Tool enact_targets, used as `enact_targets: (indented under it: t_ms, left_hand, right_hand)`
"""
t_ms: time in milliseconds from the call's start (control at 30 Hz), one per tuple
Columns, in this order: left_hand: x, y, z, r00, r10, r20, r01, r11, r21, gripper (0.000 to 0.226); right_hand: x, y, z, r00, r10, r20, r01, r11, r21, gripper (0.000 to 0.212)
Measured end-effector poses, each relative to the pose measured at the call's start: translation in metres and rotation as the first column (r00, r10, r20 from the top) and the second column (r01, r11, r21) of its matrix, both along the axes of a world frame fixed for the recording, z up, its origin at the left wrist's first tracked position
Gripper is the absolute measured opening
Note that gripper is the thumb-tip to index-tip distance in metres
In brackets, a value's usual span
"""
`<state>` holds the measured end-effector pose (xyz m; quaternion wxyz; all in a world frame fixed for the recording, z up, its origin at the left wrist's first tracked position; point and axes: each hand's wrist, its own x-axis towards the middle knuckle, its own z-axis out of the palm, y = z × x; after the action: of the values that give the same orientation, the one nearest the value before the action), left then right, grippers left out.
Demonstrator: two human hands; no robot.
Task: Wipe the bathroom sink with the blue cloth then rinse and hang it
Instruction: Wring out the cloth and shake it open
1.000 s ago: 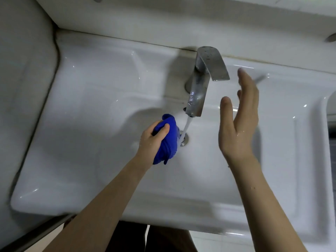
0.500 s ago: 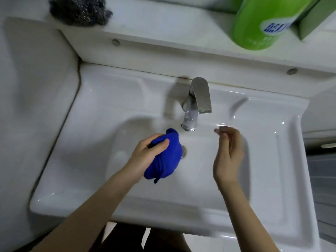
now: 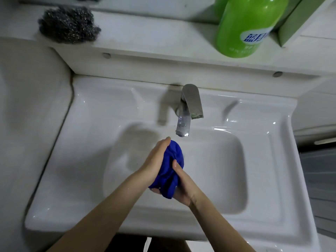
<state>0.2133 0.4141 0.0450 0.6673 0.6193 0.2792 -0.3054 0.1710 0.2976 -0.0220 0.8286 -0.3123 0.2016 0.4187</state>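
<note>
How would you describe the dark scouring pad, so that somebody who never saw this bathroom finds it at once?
Start at the white sink; above and behind its faucet runs a white shelf. The scouring pad lies at the left end of that shelf, far from the green bottle at the right. It alone is a dark grey, wiry, glinting tangle.

Glossy white ceramic sink (image 3: 94,110), brushed metal faucet (image 3: 190,100), soft blue cloth (image 3: 171,168).
</note>
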Motion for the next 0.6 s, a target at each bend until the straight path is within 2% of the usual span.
enact_targets:
  t_ms: [67, 133, 167, 200, 233, 267, 300, 333, 367, 433, 500, 600]
  left_hand:
    - [-0.002, 0.005, 0.009, 0.933, -0.312, 0.178, 0.299, 0.949, 0.097, 0.045]
    - [0.003, 0.018, 0.014, 0.815, -0.499, 0.294, 0.445, 0.865, 0.232, 0.025]
    - [0.003, 0.032, 0.012, 0.742, -0.569, 0.354, 0.481, 0.82, 0.308, 0.046]
    - [0.002, 0.047, 0.012, 0.63, -0.666, 0.4, 0.499, 0.742, 0.448, 0.068]
    - [0.0, 0.059, 0.011, 0.474, -0.786, 0.396, 0.48, 0.608, 0.633, 0.084]
    - [-0.002, 0.066, 0.009, 0.32, -0.87, 0.374, 0.436, 0.486, 0.757, 0.094]
    - [-0.003, 0.069, 0.007, 0.189, -0.902, 0.388, 0.373, 0.432, 0.821, 0.096]
    - [-0.003, 0.068, 0.002, 0.089, -0.888, 0.45, 0.314, 0.454, 0.834, 0.09]
    - [-0.003, 0.064, -0.003, 0.022, -0.837, 0.547, 0.265, 0.532, 0.804, 0.076]
    - [0.002, 0.056, -0.01, -0.071, -0.734, 0.676, 0.223, 0.648, 0.728, 0.055]
    - [0.01, 0.049, -0.016, -0.137, -0.723, 0.678, 0.237, 0.64, 0.731, 0.055]
    - [0.017, 0.045, -0.024, -0.148, -0.802, 0.578, 0.157, 0.558, 0.815, 0.058]
  right_hand:
    - [0.004, -0.003, 0.006, 0.997, 0.073, 0.031, -0.07, 0.993, -0.09, 0.077]
    - [0.007, -0.012, 0.012, 0.988, 0.153, 0.031, -0.152, 0.987, -0.057, 0.069]
    - [0.009, -0.017, 0.016, 0.983, 0.18, 0.029, -0.18, 0.984, -0.004, 0.063]
    - [0.012, -0.023, 0.02, 0.976, 0.214, 0.033, -0.215, 0.975, 0.055, 0.058]
    - [0.015, -0.028, 0.025, 0.965, 0.258, 0.045, -0.262, 0.958, 0.115, 0.053]
    - [0.018, -0.032, 0.029, 0.948, 0.311, 0.065, -0.318, 0.931, 0.178, 0.049]
    - [0.021, -0.034, 0.032, 0.924, 0.369, 0.094, -0.381, 0.892, 0.241, 0.045]
    - [0.024, -0.033, 0.035, 0.894, 0.429, 0.129, -0.448, 0.84, 0.306, 0.042]
    - [0.026, -0.03, 0.038, 0.859, 0.484, 0.166, -0.51, 0.782, 0.359, 0.041]
    - [0.029, -0.021, 0.041, 0.786, 0.578, 0.22, -0.61, 0.664, 0.432, 0.04]
    - [0.032, -0.019, 0.043, 0.729, 0.637, 0.251, -0.672, 0.593, 0.444, 0.039]
    - [0.037, -0.027, 0.043, 0.694, 0.691, 0.201, -0.716, 0.632, 0.297, 0.045]
